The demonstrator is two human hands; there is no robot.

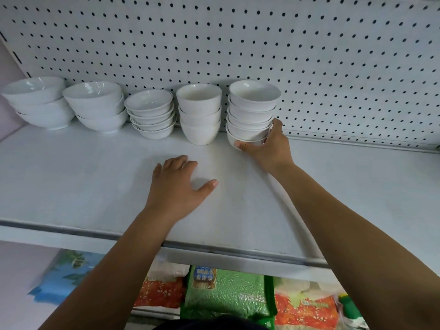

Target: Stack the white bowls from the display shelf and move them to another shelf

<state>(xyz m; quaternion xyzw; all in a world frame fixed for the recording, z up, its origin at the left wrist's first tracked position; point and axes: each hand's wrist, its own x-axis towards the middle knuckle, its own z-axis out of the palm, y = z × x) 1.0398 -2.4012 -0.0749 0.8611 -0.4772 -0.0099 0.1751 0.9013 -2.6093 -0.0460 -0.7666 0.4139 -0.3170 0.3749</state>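
Observation:
Several stacks of white bowls line the back of a white shelf (71, 182). My right hand (266, 148) grips the base of the rightmost stack (252, 110), thumb in front and fingers round the right side; the stack stands on the shelf. To its left stands a stack of three deep bowls (200, 113), then a stack of small shallow bowls (151, 113), then two stacks of wide bowls (95, 103) (38, 101). My left hand (178, 186) rests flat on the shelf in front of the stacks, fingers spread, holding nothing.
A white pegboard wall (309, 55) backs the shelf. The shelf's metal front edge (226, 251) runs under my forearms. Below it, coloured bags (226, 291) lie on a lower shelf. A pink side wall (9, 75) bounds the left.

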